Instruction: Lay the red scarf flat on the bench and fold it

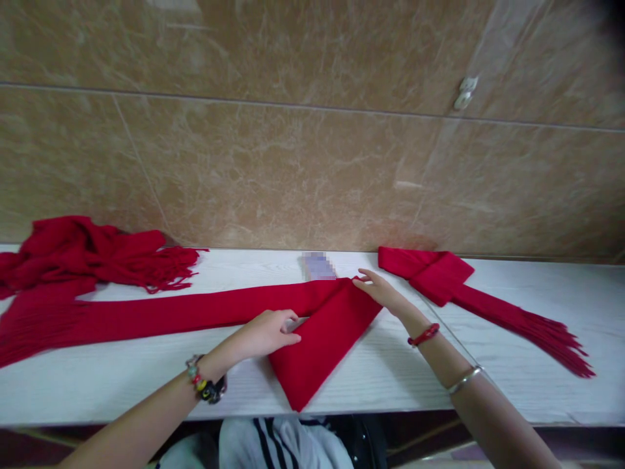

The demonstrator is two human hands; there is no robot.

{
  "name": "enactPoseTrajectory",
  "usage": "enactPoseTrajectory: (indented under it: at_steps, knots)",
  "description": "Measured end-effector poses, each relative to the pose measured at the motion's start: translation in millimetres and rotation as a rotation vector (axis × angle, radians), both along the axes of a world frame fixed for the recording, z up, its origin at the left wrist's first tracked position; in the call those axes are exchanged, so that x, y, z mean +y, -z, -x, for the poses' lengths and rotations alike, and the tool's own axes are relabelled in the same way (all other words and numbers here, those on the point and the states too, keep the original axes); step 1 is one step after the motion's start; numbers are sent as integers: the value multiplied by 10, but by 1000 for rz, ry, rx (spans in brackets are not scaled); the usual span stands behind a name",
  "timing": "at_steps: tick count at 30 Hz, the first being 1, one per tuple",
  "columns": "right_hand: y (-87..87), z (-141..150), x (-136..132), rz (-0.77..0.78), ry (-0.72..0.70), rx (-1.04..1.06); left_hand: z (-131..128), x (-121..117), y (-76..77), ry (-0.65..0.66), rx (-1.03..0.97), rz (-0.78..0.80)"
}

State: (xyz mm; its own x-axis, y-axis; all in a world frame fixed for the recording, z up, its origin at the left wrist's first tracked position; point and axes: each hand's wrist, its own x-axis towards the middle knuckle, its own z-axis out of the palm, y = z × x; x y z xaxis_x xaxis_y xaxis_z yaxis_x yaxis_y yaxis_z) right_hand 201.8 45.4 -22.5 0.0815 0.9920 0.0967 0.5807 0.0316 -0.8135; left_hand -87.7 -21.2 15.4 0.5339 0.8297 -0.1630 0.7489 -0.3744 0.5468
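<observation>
A long red scarf (195, 309) lies flat across the white table, its fringed end on the left. Its right part is folded over at a slant into a pointed flap (325, 345), the tip at the table's front edge. My left hand (268, 333) rests at the flap's left edge, thumb and fingers apart, the thumb touching the red cloth. At the flap's upper right corner, my right hand (381, 292) lies with fingers spread, touching the fold. The underside of the fold is hidden.
Another red scarf (439, 277), folded with a fringed tail, lies on the right. A heaped red scarf (92, 254) sits at the back left. Behind the scarf is a small blurred purple item (319, 266). A tan tiled wall (273, 169) borders the white table (146, 384).
</observation>
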Motion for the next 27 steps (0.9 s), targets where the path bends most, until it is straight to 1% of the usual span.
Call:
enactPoseTrajectory:
  at_steps: [2,6,9,10,12,15,18,20,21,23,26,27]
  knots:
    - [5,-55,15,3,14,-63,-80,-19,8,29,-10,11]
    - [27,-131,59,14,22,-93,-264,-81,47,57,54,-178]
    - [50,-170,109,15,47,-144,-364,-99,72,38,-2,-213]
    - [58,-181,130,7,62,-173,-390,-103,82,35,7,-219]
    - [70,-192,171,-26,86,-239,-434,-118,100,42,79,-251]
    - [77,-181,211,-88,86,-322,-474,-152,108,61,180,-289]
    - [70,-145,208,-149,68,-376,-467,-141,78,15,224,-405]
    - [71,-115,189,-189,57,-398,-432,-82,60,-44,235,-503]
    - [76,-101,178,-206,50,-406,-407,-41,61,-64,238,-527]
    - [96,-83,162,-227,37,-416,-350,49,99,-66,254,-484]
    - [114,-100,159,-217,36,-412,-269,146,232,-20,309,-337]
    - [105,-117,162,-212,42,-406,-250,163,280,-14,321,-315]
